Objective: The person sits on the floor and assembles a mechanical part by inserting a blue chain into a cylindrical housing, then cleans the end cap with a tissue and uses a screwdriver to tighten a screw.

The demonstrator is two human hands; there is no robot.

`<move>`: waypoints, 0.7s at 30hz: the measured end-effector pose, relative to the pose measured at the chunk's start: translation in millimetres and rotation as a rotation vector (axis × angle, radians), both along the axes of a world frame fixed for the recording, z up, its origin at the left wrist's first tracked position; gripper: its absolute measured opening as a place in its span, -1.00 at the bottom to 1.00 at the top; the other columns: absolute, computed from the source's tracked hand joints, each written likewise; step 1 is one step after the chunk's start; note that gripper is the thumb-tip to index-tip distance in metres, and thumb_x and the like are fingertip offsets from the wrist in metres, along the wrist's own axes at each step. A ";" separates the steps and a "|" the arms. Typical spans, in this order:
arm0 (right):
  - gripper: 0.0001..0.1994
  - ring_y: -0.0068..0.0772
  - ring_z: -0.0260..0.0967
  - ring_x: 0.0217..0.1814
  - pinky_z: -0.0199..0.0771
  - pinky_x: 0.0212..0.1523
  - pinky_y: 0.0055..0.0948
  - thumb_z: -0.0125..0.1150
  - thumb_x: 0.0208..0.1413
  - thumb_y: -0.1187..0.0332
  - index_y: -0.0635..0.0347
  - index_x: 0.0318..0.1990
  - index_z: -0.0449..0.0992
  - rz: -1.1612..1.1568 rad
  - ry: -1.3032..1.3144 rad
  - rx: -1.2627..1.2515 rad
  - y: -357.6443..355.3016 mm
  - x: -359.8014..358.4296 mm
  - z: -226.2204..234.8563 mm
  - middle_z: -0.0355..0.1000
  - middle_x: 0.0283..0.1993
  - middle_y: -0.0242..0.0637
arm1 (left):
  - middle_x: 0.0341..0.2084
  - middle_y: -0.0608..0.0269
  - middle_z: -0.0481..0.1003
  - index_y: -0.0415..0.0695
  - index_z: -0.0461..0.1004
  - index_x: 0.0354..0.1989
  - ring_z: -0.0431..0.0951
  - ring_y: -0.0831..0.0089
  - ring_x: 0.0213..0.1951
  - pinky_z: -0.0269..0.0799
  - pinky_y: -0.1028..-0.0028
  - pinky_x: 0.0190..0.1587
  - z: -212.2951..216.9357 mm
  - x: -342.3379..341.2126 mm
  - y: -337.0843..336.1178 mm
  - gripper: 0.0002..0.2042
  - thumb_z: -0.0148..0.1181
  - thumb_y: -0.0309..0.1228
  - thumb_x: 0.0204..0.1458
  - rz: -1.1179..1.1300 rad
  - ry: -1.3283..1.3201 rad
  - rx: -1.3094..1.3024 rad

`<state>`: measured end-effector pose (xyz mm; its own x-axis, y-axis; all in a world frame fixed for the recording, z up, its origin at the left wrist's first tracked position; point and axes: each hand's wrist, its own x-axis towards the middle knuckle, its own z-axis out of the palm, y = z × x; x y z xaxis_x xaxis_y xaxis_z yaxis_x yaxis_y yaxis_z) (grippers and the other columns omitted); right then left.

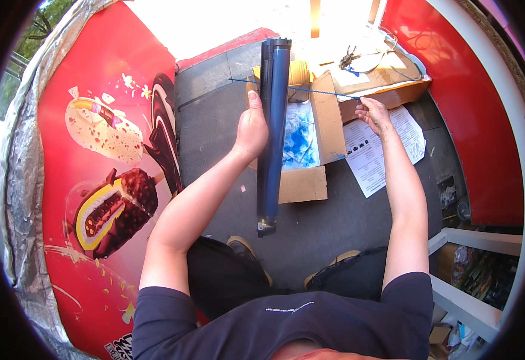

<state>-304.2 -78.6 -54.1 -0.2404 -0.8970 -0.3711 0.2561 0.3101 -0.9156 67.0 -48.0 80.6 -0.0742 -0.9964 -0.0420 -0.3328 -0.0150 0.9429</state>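
The left hand (252, 127), fingers partly hidden, is gripping a blue cylinder (272, 144), its long axis pointing away from the body, while the right hand (374, 114) is pinching a blue cord (327, 92) between closed fingers.

Dark grey, flat floor (346, 225) bearing boxes and paper
An open brown cardboard box (303, 185) stands near the middle, flaps spread; just right lies a white rectangular sheet of printed paper (375, 157), set askew. Beyond the sheet rests a low brown cardboard box (407, 92). A small pale pink scrap (243, 188) lies left of the open box; nearer, tan-edged shoes (344, 257) stand apart.
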 end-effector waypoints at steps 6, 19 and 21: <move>-0.69 -0.65 0.46 -0.44 0.47 -0.47 -0.64 0.25 0.27 0.22 0.31 -0.04 0.64 -0.109 0.521 -0.368 13.5 15.5 104.7 0.58 -0.35 -0.31 | -0.66 0.03 0.39 -0.37 0.35 -0.56 0.35 0.24 -0.51 0.32 0.24 -0.33 -16.0 40.2 -8.5 -0.24 -0.49 0.08 0.41 -0.142 -0.066 -0.299; -0.77 -0.74 0.41 -0.39 0.45 -0.38 -0.71 0.22 0.31 0.28 0.14 0.00 0.66 -0.116 0.927 -0.865 73.8 84.5 317.4 0.54 -0.40 -0.41 | -0.53 -0.09 0.35 -0.26 0.37 -0.41 0.38 -0.02 -0.44 0.34 0.21 -0.30 -75.1 110.8 -28.5 -0.47 -0.29 -0.04 0.41 -0.274 -0.179 -0.468; -0.74 -0.83 0.33 -0.42 0.31 -0.51 -0.80 0.16 0.35 0.24 0.11 0.06 0.63 -0.142 1.010 -0.874 82.7 86.1 339.1 0.52 -0.37 -0.45 | -0.51 -0.11 0.37 -0.25 0.38 -0.40 0.40 -0.07 -0.41 0.35 0.20 -0.28 -80.2 114.2 -29.5 -0.48 -0.28 -0.05 0.40 -0.267 -0.198 -0.449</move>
<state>-218.2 4.1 285.0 -0.1771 -0.6915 0.7003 -0.6631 -0.4419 -0.6041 181.2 -77.5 0.4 -0.3608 -0.8671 0.3434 -0.4416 0.4831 0.7560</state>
